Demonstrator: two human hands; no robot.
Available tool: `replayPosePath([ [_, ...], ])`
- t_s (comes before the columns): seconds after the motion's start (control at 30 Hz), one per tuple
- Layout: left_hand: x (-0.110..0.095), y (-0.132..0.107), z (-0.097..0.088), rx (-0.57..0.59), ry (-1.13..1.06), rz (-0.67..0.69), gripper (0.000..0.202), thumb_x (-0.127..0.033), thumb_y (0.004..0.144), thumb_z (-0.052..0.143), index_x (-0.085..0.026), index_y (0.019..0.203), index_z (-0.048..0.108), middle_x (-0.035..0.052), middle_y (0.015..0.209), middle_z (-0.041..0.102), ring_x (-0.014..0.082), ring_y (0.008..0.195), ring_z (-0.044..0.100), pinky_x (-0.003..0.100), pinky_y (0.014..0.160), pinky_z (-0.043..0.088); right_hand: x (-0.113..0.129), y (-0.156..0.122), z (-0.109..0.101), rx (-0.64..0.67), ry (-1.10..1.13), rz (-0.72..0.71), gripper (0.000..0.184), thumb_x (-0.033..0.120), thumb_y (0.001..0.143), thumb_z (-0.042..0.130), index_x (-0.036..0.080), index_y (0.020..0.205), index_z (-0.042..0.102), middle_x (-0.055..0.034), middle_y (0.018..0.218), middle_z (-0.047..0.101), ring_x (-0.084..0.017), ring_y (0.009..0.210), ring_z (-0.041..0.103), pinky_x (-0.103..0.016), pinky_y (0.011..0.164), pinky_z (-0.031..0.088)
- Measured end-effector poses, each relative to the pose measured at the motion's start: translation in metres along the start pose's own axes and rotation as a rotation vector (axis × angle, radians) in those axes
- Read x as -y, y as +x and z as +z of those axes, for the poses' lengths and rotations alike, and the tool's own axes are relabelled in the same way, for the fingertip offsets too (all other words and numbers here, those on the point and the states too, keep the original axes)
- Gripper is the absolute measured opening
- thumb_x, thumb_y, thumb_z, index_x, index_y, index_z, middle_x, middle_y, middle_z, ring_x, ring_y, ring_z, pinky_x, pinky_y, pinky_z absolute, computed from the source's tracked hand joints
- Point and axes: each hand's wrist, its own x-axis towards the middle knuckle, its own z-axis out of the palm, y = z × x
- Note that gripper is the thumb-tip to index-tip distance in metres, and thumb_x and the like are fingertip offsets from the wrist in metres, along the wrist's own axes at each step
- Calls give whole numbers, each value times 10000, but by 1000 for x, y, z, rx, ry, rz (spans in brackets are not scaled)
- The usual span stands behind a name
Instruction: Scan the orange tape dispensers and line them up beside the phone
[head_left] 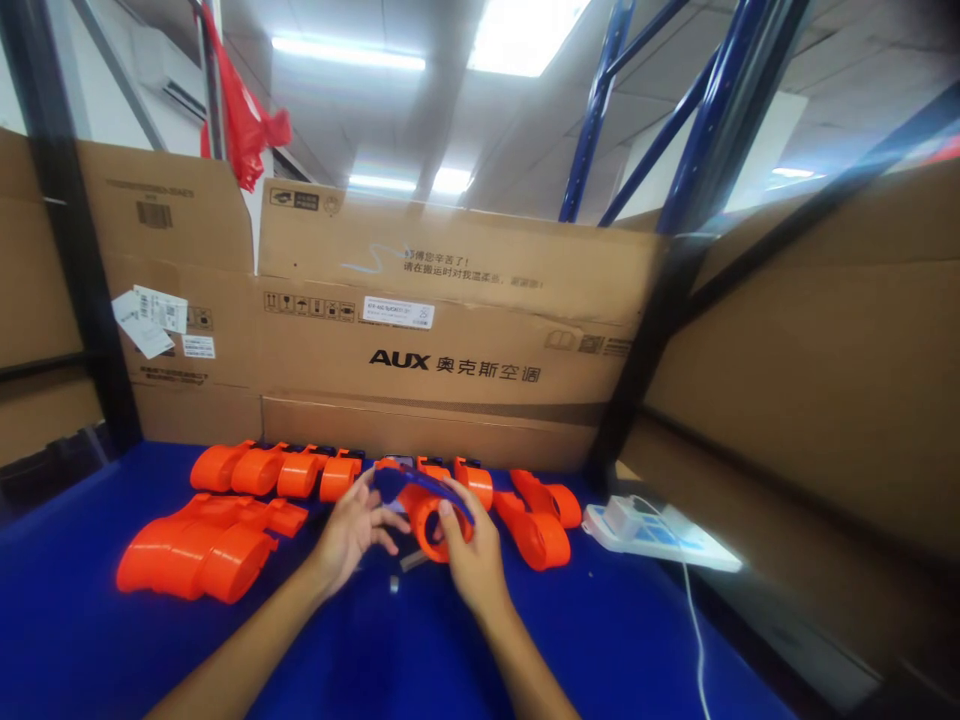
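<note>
In the head view my right hand (474,545) holds an orange ring-shaped plastic tape dispenser (426,530), thumb over the ring's near side. Along the top of the dispenser runs a dark blue piece (394,482). My left hand (352,535) is at the left end of that piece, its fingers apart and loosely bent; whether the fingertips touch it I cannot tell. On the blue table below lie a small metal bit (394,584) and a thin grey strip (413,561), partly hidden by the hands.
Orange dispensers with dark ends (300,472) form a row at the back. More orange dispensers (236,560) lie at left and a few others (544,540) at right. A white power strip (660,535) with a cable stands far right. Cardboard walls (450,330) enclose the blue table (600,640).
</note>
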Motion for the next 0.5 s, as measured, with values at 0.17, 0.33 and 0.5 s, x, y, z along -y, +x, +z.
replayPosePath([
  [0.17,9,-1,2,-52,238,83,543,-384,716,833,-203,1178,615,54,866,723,158,568,656,249,489,511,3,-3,7,281,387,435,615,686,914,456,149,1108,685,-75,710,727,-226,486,670,-298,370,507],
  [0.33,14,4,-4,-217,344,217,415,-408,645,873,-150,929,713,59,831,744,207,758,679,298,719,532,7,-6,2,296,221,166,597,671,957,381,226,1255,646,-119,1200,709,-283,1119,674,-427,892,572],
  [0.5,14,10,-9,-330,323,245,436,-509,664,836,-149,860,690,8,703,678,152,644,606,244,625,482,8,-12,-3,350,-11,-197,771,636,867,596,240,1495,388,-141,1499,467,-302,1364,476,-465,1111,411],
])
